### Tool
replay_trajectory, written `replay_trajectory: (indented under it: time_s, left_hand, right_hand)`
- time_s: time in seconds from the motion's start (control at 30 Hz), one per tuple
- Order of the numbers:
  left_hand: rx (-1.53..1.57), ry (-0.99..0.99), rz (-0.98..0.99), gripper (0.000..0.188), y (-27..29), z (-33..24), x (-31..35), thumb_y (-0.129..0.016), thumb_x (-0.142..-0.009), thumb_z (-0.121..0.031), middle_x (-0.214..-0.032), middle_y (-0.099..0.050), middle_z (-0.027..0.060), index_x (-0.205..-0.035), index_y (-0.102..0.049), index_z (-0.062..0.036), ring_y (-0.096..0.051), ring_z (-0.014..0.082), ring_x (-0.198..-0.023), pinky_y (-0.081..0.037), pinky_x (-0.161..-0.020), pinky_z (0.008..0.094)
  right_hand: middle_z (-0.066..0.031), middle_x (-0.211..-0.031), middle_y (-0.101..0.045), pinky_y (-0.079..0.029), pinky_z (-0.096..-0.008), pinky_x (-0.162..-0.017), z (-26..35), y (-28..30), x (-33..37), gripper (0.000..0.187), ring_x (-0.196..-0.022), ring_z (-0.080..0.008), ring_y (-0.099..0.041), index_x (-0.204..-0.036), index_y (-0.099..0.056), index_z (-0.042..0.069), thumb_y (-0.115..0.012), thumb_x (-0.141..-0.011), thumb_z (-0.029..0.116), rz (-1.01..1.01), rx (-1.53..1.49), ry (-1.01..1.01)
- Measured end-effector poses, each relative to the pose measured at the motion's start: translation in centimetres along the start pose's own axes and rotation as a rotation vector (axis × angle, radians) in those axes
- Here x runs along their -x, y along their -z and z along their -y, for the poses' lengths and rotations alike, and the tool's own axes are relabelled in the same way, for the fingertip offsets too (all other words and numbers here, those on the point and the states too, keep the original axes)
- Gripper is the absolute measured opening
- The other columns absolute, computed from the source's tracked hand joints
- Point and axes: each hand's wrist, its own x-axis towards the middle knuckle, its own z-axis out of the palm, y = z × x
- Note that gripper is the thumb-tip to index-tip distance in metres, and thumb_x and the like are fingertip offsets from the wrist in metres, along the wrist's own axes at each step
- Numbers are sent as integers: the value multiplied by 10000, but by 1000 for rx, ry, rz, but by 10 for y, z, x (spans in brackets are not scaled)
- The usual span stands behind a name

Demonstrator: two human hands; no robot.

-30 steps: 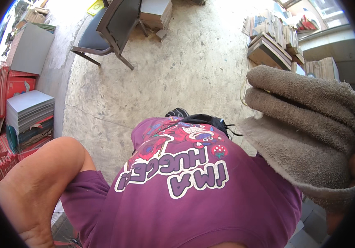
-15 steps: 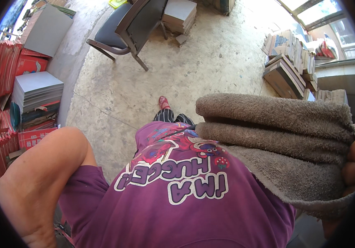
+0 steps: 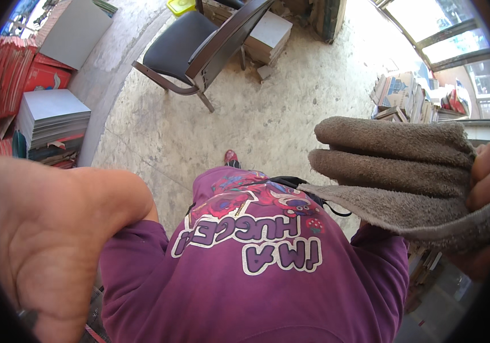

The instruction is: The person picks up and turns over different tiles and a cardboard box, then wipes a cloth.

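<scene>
A folded brown terry towel [image 3: 393,166] hangs in thick layers on the right, its lower flap sagging in front of my right sleeve. My right hand [image 3: 485,177] is closed around the towel's right edge. The fingers show there, while part of the hand is lost in the dark rim. On the left my bent arm comes up close to the camera. The base of my left hand [image 3: 22,228] and its creased palm side show large, but the fingers are out of the picture, so whether it holds anything is hidden.
A dark padded armchair [image 3: 179,46] stands ahead on the concrete floor [image 3: 290,114], with a box-like stack [image 3: 268,37] behind it. Red bundles and a white-topped paper stack [image 3: 56,108] line the left. Cardboard boxes [image 3: 396,91] are piled below the windows at right.
My left hand has risen and come nearer the camera. The towel, still in my right hand, has shifted up and right and looks smaller. The room has moved in view.
</scene>
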Motion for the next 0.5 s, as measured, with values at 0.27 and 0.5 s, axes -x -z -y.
replay_trajectory:
  time_s: [0.27, 0.5]
  left_hand:
    - [368, 625, 591, 665, -100, 104, 90, -658, -779, -501, -1079, -589, 148, -1139, -528, 43, -547, 223, -1000, -411, -896, 349]
    - [401, 961, 723, 282, -154, 128, 151, -723, -760, -102, -926, -583, 74, -999, -600, -16, -539, 138, -856, -436, -740, 287]
  right_hand:
    - [-91, -952, -660, -487, -256, -768, -86, -55, 0, 265, -810, -137, -626, -1036, -639, 1, -588, -904, 225, 159, -13, -280]
    - [-31, -923, -661, -422, -161, -688, -163, -62, 6, 147, -789, -38, -545, -1005, -659, -4, -625, -871, 46, 364, -132, -389]
